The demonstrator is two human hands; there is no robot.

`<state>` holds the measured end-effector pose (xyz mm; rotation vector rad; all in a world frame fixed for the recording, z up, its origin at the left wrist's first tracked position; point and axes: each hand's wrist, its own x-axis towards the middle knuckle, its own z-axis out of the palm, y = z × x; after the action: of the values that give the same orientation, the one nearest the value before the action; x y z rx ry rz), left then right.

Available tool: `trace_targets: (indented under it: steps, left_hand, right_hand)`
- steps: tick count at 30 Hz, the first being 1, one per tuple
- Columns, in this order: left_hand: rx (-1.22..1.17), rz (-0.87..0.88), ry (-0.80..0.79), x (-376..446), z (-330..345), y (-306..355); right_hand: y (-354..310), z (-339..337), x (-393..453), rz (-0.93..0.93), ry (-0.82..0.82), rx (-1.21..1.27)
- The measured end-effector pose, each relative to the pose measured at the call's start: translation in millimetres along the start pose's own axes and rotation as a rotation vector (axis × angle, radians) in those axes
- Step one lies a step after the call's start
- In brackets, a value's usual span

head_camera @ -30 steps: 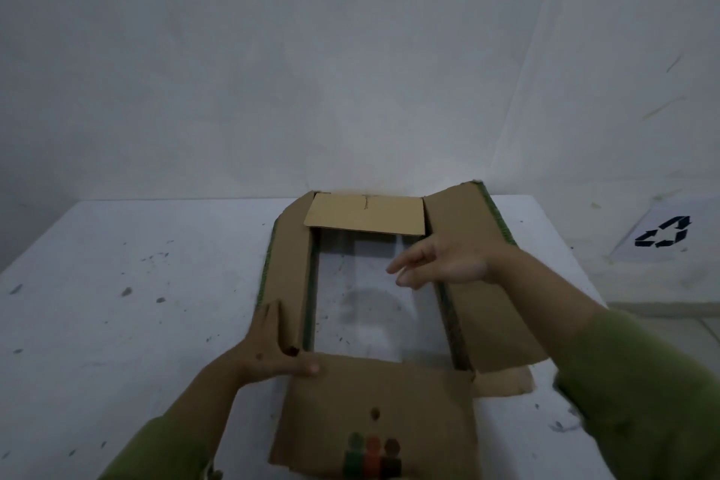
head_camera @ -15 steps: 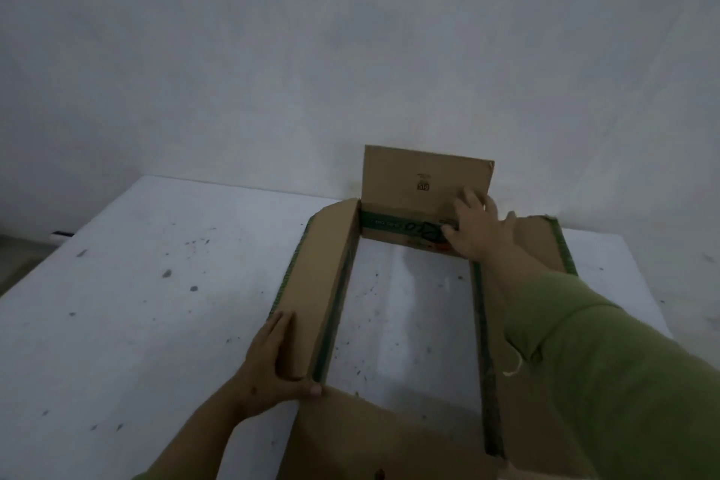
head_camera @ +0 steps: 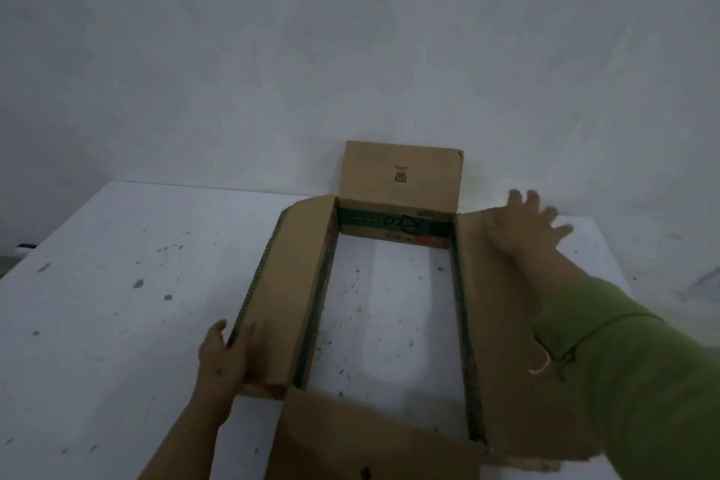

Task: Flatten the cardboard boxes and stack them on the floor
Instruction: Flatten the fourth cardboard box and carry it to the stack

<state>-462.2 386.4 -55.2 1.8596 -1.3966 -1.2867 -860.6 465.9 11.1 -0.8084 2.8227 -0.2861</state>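
An opened cardboard box (head_camera: pixel 397 230) with green print stands bottomless on the white table (head_camera: pixel 117 304), all its flaps folded outward. The far flap (head_camera: pixel 401 175) stands upright against the wall. My left hand (head_camera: pixel 224 358) holds the near end of the left flap (head_camera: pixel 284 296), fingers wrapped around its outer edge. My right hand (head_camera: pixel 526 224) lies with spread fingers on the far end of the right flap (head_camera: pixel 502 323), pressing it outward. The near flap (head_camera: pixel 370 440) lies toward me.
A plain grey wall (head_camera: pixel 350 51) rises directly behind the table's far edge. The tabletop, speckled with dark marks, stretches to the left of the box. A strip of table (head_camera: pixel 607 245) shows right of the box.
My right hand left the far wall of the box and moved right onto the right flap. My left hand shifted to grip the left flap's outer edge. The far flap stays upright.
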Motion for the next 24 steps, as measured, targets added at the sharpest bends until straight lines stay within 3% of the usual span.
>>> trace_targets:
  steps: [2, 5, 9, 15, 18, 21, 24]
  left_hand:
    - [-0.149, -0.19, -0.062, 0, -8, -4]
    - [-0.293, -0.366, -0.356, -15, -15, -8]
    - [-0.294, -0.34, -0.587, -35, -5, 4]
    - [-0.337, -0.177, -0.87, -63, 22, 44]
    - [-0.294, -0.132, -0.925, -77, 36, 54]
    - [-0.113, -0.145, -0.868, -85, 47, 53]
    - [-0.301, -0.257, -0.98, -88, 53, 49]
  right_hand:
    - [19, -6, -10, 0.143, -0.056, 0.283]
    - [37, -3, -28, 0.043, -0.054, 0.416]
    - [28, -7, -54, -0.179, 0.005, 0.365]
    - [-11, -5, -87, -0.473, -0.092, 0.218]
    - [-18, -2, -101, -0.557, -0.147, 0.204]
    - [-15, -4, -108, -0.565, -0.174, 0.214]
    - [-11, -10, -111, -0.554, -0.19, 0.224]
